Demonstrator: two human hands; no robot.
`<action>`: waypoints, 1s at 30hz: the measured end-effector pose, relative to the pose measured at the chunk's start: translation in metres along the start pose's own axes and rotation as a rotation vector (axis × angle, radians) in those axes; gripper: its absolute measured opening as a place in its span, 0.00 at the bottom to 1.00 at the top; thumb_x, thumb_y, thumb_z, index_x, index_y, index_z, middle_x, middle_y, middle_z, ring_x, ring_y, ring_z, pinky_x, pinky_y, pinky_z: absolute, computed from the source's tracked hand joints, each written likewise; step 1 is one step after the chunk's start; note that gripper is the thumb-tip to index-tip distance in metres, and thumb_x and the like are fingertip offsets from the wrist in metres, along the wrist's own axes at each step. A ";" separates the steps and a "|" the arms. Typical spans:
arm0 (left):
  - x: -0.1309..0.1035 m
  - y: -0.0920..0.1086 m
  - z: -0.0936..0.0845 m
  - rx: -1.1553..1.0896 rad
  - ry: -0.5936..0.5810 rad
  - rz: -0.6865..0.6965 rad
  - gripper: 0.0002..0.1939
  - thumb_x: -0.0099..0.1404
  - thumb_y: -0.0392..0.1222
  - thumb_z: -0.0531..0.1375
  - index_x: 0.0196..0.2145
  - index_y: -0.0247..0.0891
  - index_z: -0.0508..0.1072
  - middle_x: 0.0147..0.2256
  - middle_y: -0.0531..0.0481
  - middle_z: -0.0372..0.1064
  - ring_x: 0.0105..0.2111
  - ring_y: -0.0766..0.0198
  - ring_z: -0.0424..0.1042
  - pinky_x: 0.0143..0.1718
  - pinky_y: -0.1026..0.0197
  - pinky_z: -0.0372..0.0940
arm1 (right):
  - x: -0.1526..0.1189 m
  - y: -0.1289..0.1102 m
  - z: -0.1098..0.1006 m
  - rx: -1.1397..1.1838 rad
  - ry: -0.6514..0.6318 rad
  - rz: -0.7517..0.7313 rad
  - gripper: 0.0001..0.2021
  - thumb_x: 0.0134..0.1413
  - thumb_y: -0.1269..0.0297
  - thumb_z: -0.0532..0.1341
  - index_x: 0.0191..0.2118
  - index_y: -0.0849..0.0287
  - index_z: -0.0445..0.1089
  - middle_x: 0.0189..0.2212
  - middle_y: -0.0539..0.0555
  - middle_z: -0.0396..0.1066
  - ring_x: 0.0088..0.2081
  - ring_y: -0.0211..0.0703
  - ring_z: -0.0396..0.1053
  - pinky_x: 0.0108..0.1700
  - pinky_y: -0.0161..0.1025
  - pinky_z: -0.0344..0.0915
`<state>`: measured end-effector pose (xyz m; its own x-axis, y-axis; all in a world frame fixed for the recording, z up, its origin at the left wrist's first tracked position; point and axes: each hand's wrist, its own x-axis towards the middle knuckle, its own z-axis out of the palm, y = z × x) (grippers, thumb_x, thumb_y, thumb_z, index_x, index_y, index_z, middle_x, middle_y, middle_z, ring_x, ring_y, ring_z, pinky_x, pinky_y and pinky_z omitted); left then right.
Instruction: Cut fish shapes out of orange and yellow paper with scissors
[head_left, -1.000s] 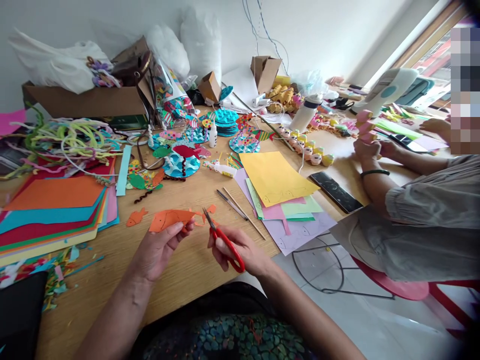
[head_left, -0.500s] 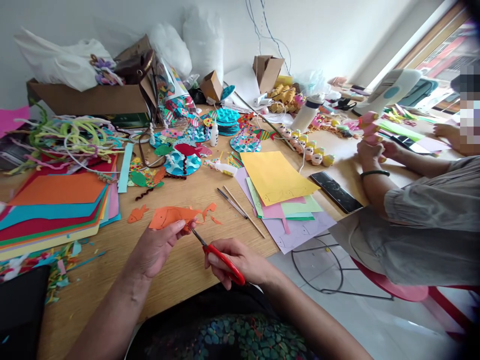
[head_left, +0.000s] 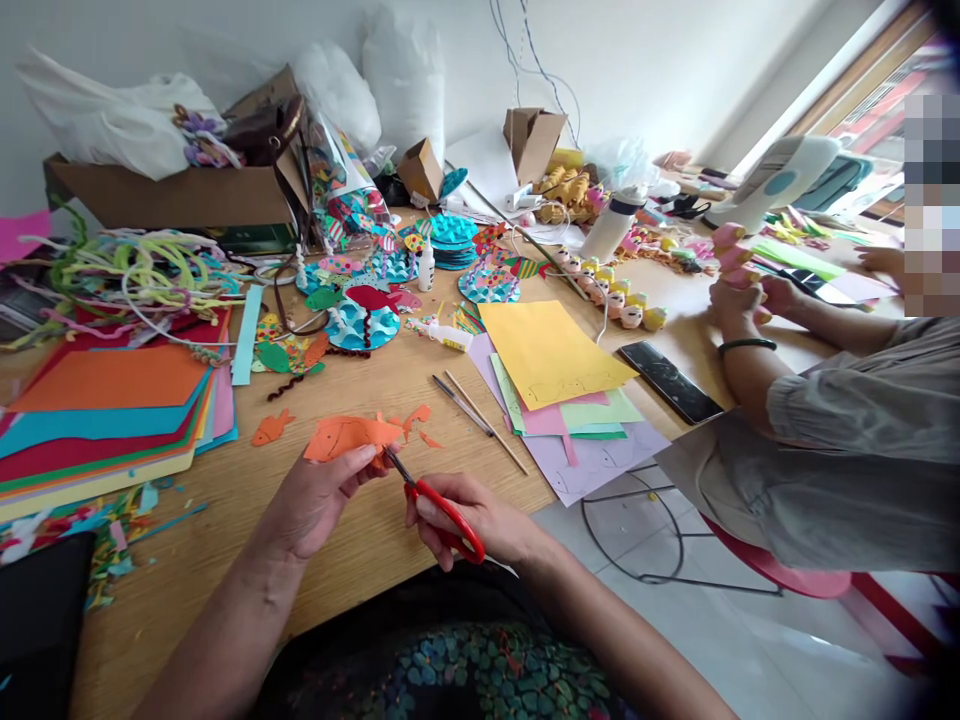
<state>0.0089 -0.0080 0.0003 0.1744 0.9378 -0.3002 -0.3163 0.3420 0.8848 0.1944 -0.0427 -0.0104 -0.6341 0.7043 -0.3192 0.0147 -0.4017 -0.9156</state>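
Observation:
My left hand (head_left: pixel 326 500) pinches a piece of orange paper (head_left: pixel 337 437) with fish outlines drawn on it, held just above the table. My right hand (head_left: pixel 469 520) grips red-handled scissors (head_left: pixel 459 525), whose blades reach the paper's right end, close to my left fingertips. How far the blades are apart is hard to make out. A cut-out orange fish (head_left: pixel 272 428) lies to the left of the paper. Orange scraps (head_left: pixel 417 418) rest just beyond its right end. To the right lie a pen (head_left: pixel 461 404) and a thin wooden stick (head_left: pixel 487 424).
Stacked coloured paper (head_left: pixel 112 380) sits at left, beside paper clippings (head_left: pixel 127 540). At right are a yellow sheet (head_left: pixel 555 350) over other sheets and a phone (head_left: pixel 667 382). Blue decorated discs (head_left: pixel 364 325) stand behind. A person's hands (head_left: pixel 742 300) hold a pink item at far right.
The orange paper has tilted and shifted slightly in my left hand. The scissors have moved up a little with my right hand. The whole view has drifted slightly.

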 end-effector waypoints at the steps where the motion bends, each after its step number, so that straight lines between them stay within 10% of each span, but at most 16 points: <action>1: 0.000 -0.001 0.000 -0.004 0.003 0.005 0.06 0.47 0.38 0.68 0.26 0.36 0.80 0.28 0.47 0.78 0.29 0.63 0.73 0.32 0.63 0.70 | 0.000 0.001 0.000 0.004 -0.002 -0.005 0.24 0.50 0.40 0.57 0.31 0.61 0.64 0.17 0.45 0.62 0.17 0.31 0.61 0.19 0.29 0.53; 30: 0.000 0.000 -0.008 0.104 -0.186 -0.134 0.06 0.52 0.39 0.65 0.29 0.36 0.79 0.29 0.50 0.77 0.31 0.63 0.74 0.35 0.63 0.69 | -0.011 -0.010 -0.010 -0.272 0.047 0.032 0.17 0.56 0.50 0.56 0.29 0.61 0.62 0.18 0.44 0.56 0.17 0.31 0.61 0.17 0.28 0.54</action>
<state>0.0018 -0.0077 -0.0021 0.3805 0.8538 -0.3552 -0.1823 0.4458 0.8764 0.2090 -0.0405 -0.0002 -0.5935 0.7229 -0.3537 0.2446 -0.2567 -0.9350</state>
